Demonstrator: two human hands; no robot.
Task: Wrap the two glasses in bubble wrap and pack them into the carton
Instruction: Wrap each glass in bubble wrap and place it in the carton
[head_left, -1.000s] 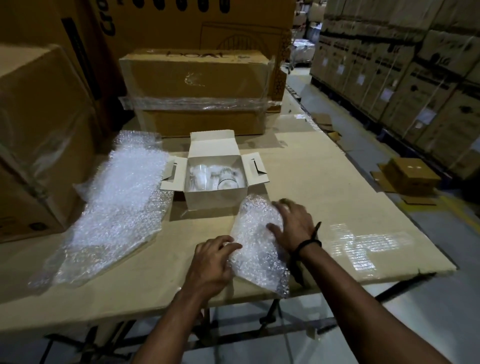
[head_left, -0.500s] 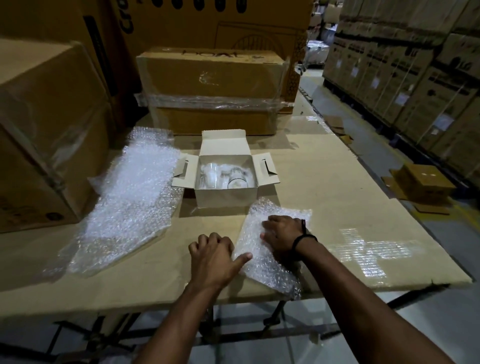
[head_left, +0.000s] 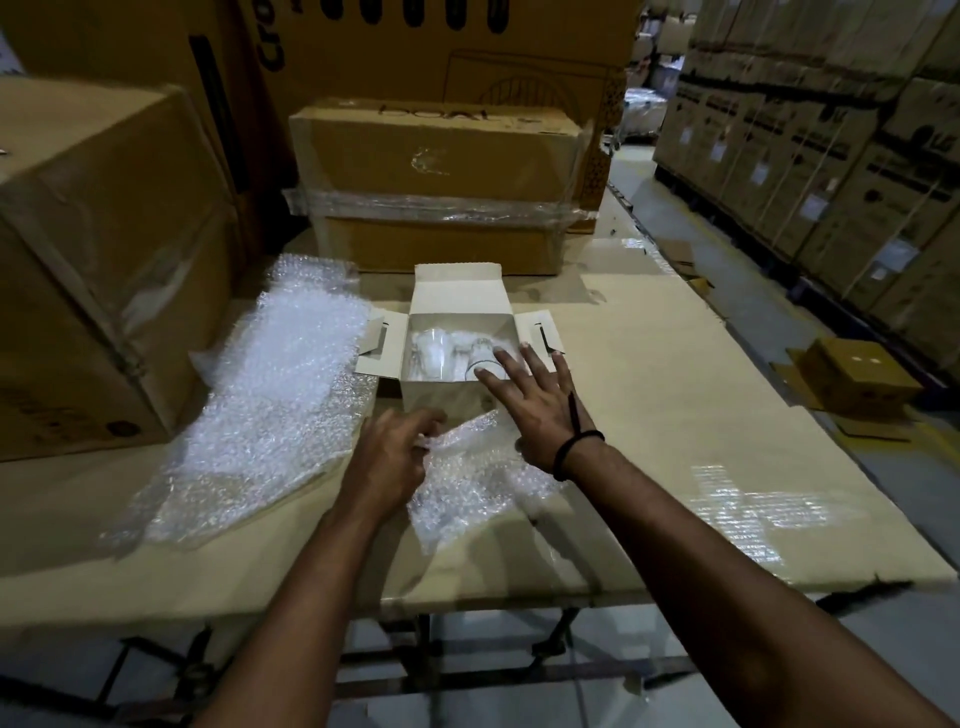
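Left hand (head_left: 387, 457) in a pinch on crinkly bubble wrap (head_left: 467, 483); right hand (head_left: 535, 410) (fingers splayed) over white carton (head_left: 457, 288).

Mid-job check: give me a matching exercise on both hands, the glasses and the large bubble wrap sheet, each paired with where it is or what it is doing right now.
Things:
1. left hand
2. right hand
3. glasses
4. large bubble wrap sheet

Places or states:
A. inside the open carton
B. lying on the table, left of the carton
C. fingers spread, reaching over the carton's near edge
D. gripping the edge of the small bubble wrap sheet

Pairs: 1-D, 2-C, 3-A, 4-B
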